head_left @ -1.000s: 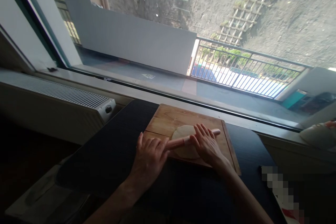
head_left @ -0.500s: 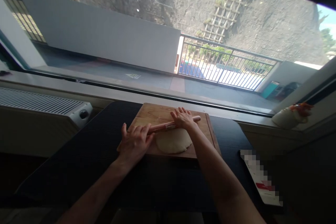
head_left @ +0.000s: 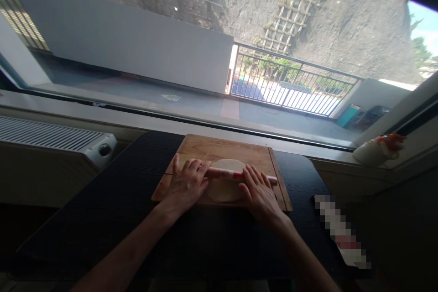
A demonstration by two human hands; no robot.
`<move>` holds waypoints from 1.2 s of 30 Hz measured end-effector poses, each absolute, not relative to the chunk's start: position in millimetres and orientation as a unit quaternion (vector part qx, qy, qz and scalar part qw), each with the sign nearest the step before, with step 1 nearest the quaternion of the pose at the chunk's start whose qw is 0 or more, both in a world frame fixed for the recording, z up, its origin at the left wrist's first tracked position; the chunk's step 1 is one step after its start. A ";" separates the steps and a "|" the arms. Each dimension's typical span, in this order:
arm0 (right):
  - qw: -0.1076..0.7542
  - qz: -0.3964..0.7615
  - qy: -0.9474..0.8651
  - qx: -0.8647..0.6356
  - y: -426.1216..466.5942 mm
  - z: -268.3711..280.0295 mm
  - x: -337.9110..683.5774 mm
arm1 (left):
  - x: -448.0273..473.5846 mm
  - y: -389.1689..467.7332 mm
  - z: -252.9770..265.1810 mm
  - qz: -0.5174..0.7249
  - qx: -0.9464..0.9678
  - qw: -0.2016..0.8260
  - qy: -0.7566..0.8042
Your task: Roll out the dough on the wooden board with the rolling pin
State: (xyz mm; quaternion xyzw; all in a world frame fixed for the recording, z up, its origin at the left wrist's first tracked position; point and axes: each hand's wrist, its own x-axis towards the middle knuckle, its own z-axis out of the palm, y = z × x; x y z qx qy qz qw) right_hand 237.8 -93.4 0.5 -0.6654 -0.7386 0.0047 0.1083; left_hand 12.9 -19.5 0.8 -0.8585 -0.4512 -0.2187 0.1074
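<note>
A wooden rolling pin lies across a flattened, pale round of dough, crossing its middle. My left hand is over the pin's left end, fingers on the far side and thumb on the near side. Over the right part of the pin is my right hand, its fingers fairly straight and its thumb nearer to me. A short end of the pin sticks out to the right of that hand. Under the dough is a wooden cutting board.
The board stands on a dark table by a large window. A blurred-out flat object lies at the table's right edge. On the sill stands a light pot; a white radiator is at left.
The rolling pin has come back toward me from the dough's far edge to its middle. My right hand has moved nearer and right; the dough's far part now shows beyond the pin.
</note>
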 end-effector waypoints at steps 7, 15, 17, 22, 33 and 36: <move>0.073 0.057 -0.703 -0.705 26.3 35.0 244.2 | 21.8 -2.6 5.1 -0.201 -0.835 0.126 -0.497; 0.116 -0.031 -0.705 -0.699 -99.5 0.5 225.7 | 27.5 -7.2 6.7 -0.225 -0.849 0.109 -0.466; 0.130 -0.059 -0.715 -0.684 -127.8 -8.9 223.5 | 31.7 -4.6 5.6 -0.224 -0.855 0.101 -0.457; 0.108 -0.009 -0.699 -0.707 -88.1 -1.4 243.2 | 42.7 7.0 3.3 -0.202 -0.861 0.051 -0.463; 0.080 0.032 -0.690 -0.718 -31.9 16.7 259.7 | 44.9 11.1 12.3 -0.190 -0.866 0.001 -0.463; 0.111 -0.021 -0.694 -0.711 -97.2 -1.4 240.9 | 45.8 4.0 14.0 -0.209 -0.872 0.008 -0.443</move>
